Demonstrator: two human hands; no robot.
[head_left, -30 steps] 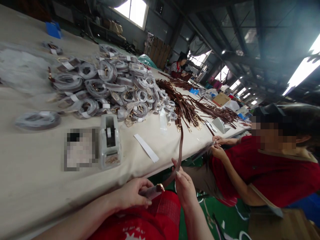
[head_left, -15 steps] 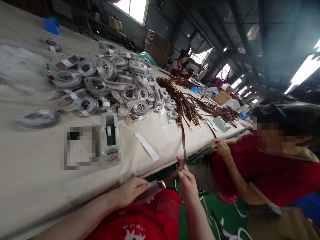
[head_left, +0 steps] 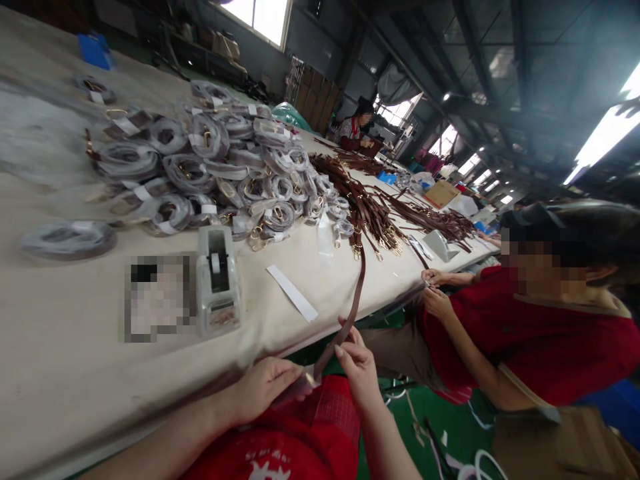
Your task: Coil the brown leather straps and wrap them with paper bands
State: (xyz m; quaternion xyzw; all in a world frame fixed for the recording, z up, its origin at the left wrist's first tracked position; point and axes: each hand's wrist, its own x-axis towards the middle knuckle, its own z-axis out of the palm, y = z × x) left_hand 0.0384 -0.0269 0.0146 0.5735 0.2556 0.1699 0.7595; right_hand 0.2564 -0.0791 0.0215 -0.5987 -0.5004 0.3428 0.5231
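Observation:
A brown leather strap (head_left: 357,293) runs from the pile on the table down over the edge to my hands. My left hand (head_left: 263,388) is closed around a clear plastic sleeve (head_left: 303,385) above my lap. The strap's gold-coloured metal end shows blurred at the sleeve's mouth, seemingly inside the plastic. Just right of it, my right hand (head_left: 361,367) pinches the strap between thumb and fingers. The sleeve's far end is hidden by my left hand.
Coiled, sleeved straps (head_left: 225,160) are heaped on the table, beside loose brown straps (head_left: 373,217). A tape dispenser (head_left: 219,280) and a white paper strip (head_left: 293,293) lie nearer. At right, a co-worker in red (head_left: 540,333) handles another strap; cardboard (head_left: 565,440) is below.
My right hand has moved left, towards my left hand, bringing the strap along. The metal end, previously just outside the sleeve's mouth, now appears covered by plastic.

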